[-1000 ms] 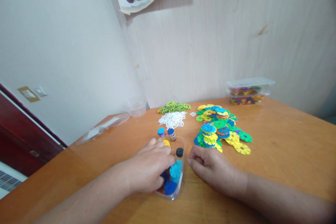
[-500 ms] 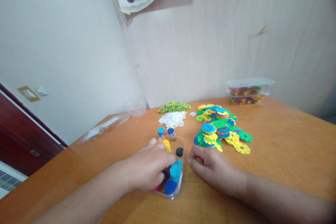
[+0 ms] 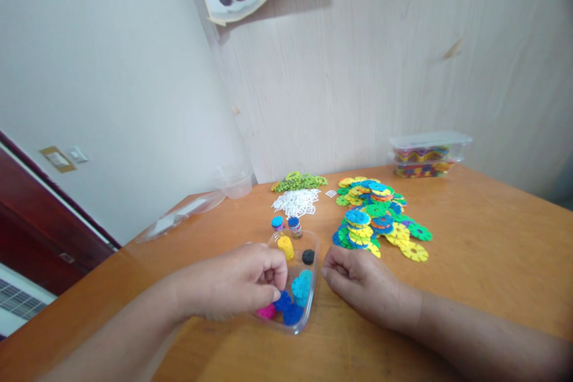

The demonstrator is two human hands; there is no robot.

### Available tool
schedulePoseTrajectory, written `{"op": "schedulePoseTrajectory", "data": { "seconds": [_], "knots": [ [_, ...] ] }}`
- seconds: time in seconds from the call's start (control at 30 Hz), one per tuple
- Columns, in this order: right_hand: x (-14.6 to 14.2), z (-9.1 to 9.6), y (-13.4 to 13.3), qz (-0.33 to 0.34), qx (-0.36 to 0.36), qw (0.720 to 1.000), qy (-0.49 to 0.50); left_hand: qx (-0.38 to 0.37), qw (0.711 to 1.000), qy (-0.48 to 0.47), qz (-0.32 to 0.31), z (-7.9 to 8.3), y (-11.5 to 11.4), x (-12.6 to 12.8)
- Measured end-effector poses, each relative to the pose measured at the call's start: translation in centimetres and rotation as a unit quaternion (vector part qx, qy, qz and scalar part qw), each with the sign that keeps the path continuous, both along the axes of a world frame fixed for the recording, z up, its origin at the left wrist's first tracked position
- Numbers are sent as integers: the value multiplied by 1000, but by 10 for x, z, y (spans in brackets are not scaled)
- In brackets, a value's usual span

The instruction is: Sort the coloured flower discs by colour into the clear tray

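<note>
My left hand (image 3: 250, 277) hovers over the left side of a clear plastic tray (image 3: 316, 256), fingers curled, thumb a little apart, nothing visible in them. Just below its thumb are blue notched discs (image 3: 283, 301), with more dark blue discs (image 3: 293, 314) beside them. Pink discs (image 3: 267, 310) lie partly hidden under the hand. The tray also holds light blue discs (image 3: 302, 287), a toppled yellow stack (image 3: 285, 247) and black discs (image 3: 308, 256). To the right of the tray, my right hand (image 3: 353, 274) rests on the table in a loose fist with nothing seen in it.
Two small disc stacks (image 3: 294, 223) stand behind the tray. Beyond lie white pieces (image 3: 296, 202) and green pieces (image 3: 301, 182). A heap of larger coloured discs (image 3: 376, 209) spreads at right. Lidded boxes (image 3: 427, 158) stand far right; a clear tub (image 3: 236, 184) sits at left.
My left hand has lifted and drawn back left from inside the tray, uncovering the blue and pink discs. My right hand has stayed in place. The view has shifted slightly.
</note>
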State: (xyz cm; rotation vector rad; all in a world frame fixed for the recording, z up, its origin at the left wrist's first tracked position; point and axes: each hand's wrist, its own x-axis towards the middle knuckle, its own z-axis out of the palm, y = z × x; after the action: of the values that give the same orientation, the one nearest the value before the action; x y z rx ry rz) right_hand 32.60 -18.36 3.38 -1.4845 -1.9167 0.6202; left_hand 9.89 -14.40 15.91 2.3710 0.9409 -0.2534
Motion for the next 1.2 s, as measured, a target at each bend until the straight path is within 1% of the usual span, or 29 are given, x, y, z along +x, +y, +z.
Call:
{"op": "schedulePoseTrajectory", "data": {
  "seconds": [0.13,0.23,0.4,0.6,0.67,0.7,0.77,0.83,0.87,0.93,0.97,1.03,1.1,1.13,1.17,1.2],
  "knots": [
    [0,-2,1,3,9,1000,6,-18,1000,-2,1,-15,-2,4],
    [1,-3,2,7,14,1000,8,-6,1000,-8,-5,-22,-1,4],
    [1,-5,3,8,19,1000,6,26,1000,-15,-10,-22,-2,1],
    [1,-4,2,6,11,1000,13,47,998,-24,-20,-21,-7,1],
    [1,-4,2,6,8,1000,13,57,997,-45,-6,-20,-7,-1],
    [1,-4,2,6,7,1000,13,57,996,-61,12,-18,-7,-3],
    [2,-5,2,7,10,1000,15,46,989,-119,71,-15,-3,-7],
    [2,-5,2,11,12,1000,16,43,966,-211,145,-13,4,-12],
    [3,-6,3,12,12,1000,16,49,945,-266,183,-13,9,-14],
    [3,-6,3,14,10,1000,16,76,887,-377,255,-19,21,-17],
    [3,-6,3,15,9,1000,16,78,851,-429,293,-24,28,-19],
    [3,-6,3,13,9,1000,15,63,780,-509,359,-39,42,-22],
    [3,-7,3,11,8,1000,16,71,730,-544,409,-58,54,-24],
    [2,-7,3,10,8,1000,18,83,716,-546,427,-69,59,-26],
    [2,-7,4,9,7,1000,21,95,711,-540,441,-79,63,-27],
    [2,-7,4,8,7,1000,25,109,713,-527,449,-88,67,-28]
  ]
}}
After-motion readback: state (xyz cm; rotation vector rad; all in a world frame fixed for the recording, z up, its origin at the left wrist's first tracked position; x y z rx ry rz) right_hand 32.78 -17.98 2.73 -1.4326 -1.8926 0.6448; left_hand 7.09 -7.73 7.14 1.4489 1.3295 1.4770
